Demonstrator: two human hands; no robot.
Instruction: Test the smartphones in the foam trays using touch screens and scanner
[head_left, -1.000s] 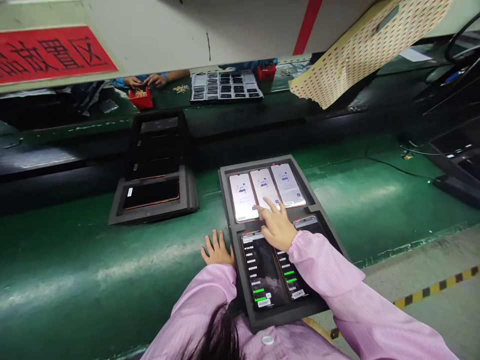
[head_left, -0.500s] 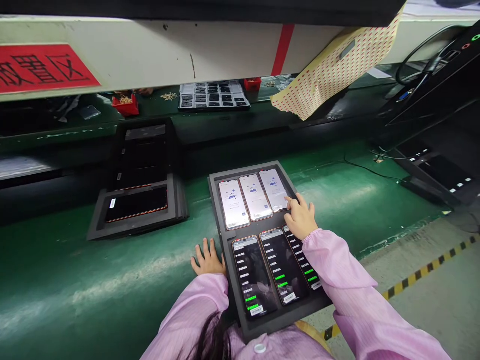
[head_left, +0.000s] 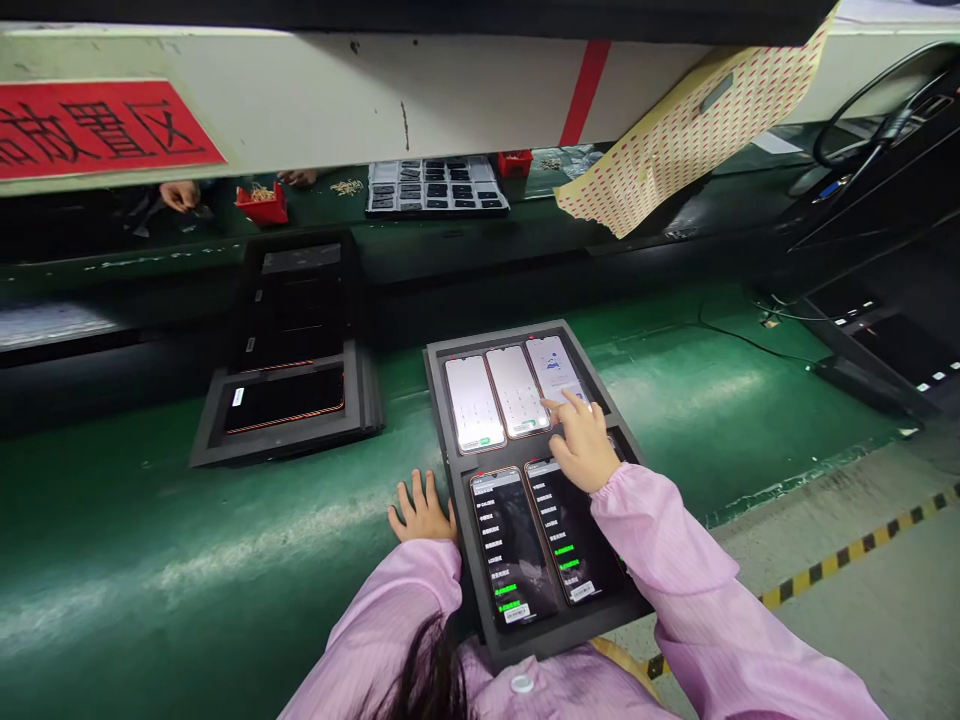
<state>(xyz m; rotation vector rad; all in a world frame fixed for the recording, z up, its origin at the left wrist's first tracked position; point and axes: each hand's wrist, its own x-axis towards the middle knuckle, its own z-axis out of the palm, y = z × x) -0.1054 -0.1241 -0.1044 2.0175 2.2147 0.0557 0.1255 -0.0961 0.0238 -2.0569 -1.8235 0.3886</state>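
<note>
A black foam tray (head_left: 568,628) holds smartphones in two rows in front of me. In the far row, the left phone (head_left: 474,400) and the middle phone (head_left: 514,385) show white screens with a green button near the bottom. The right phone (head_left: 553,362) there shows a blue picture on white. Dark test lists with green lines fill the near-left phone (head_left: 514,545) and near-middle phone (head_left: 566,530); my arm mostly hides the near-right one. My right hand (head_left: 586,445) has its fingers apart, index fingertip at the middle phone's lower right edge; contact is unclear. My left hand (head_left: 421,512) lies spread on the bench beside the tray.
Stacked foam trays (head_left: 364,395) with dark phones stand on the left of the green bench (head_left: 300,540). Behind are red boxes (head_left: 262,205), a tray of small black parts (head_left: 439,188) and another person's hand (head_left: 180,195). A dotted yellow sheet (head_left: 645,180) hangs down.
My right hand has moved left from the far-right phone to the middle phone. The far-left and middle screens have switched from the blue picture to a page with a green button. My left hand stays put.
</note>
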